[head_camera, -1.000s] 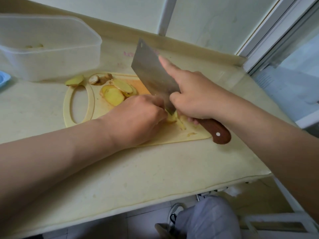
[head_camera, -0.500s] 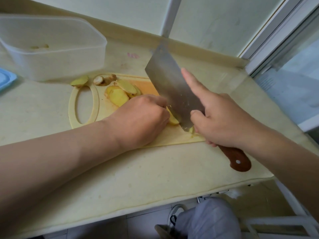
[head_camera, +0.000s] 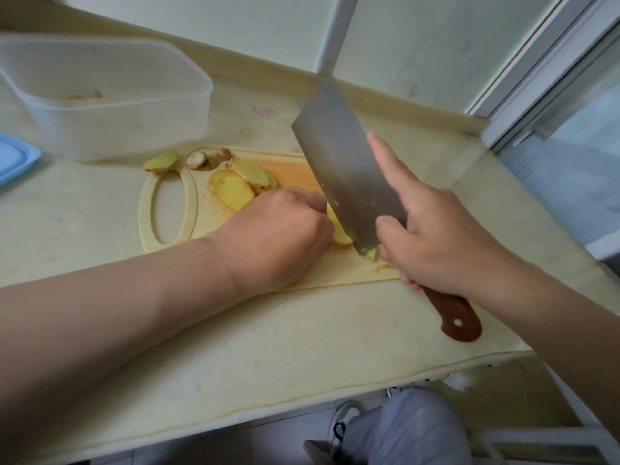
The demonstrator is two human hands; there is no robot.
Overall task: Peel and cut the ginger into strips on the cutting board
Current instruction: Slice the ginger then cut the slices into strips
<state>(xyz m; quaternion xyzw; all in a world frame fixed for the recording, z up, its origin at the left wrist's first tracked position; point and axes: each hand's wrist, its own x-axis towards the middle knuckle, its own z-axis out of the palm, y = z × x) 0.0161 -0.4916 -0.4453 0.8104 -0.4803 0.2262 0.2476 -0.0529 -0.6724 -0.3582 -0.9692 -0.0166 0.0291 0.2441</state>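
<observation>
A pale yellow cutting board (head_camera: 171, 226) lies on the counter. My left hand (head_camera: 278, 236) curls over a yellow ginger slice (head_camera: 339, 229) and holds it down on the board. My right hand (head_camera: 436, 236) grips a cleaver (head_camera: 349, 169) by its brown wooden handle (head_camera: 456, 317), forefinger laid along the blade. The blade's heel rests on the board just right of the held slice, with cut bits (head_camera: 374, 255) beside it. More peeled ginger slices (head_camera: 238, 186) lie stacked at the board's far left. Peel scraps (head_camera: 206, 157) sit at its top edge.
A translucent plastic tub (head_camera: 110, 95) with a few ginger bits stands at the back left. A blue lid (head_camera: 13, 156) lies at the left edge. The counter's front edge (head_camera: 302, 397) runs below my arms. A window frame (head_camera: 536, 78) rises at the right.
The cleaver and my right hand slid toward me and to the right along the board, then held almost still. My left hand stays on the ginger slice.
</observation>
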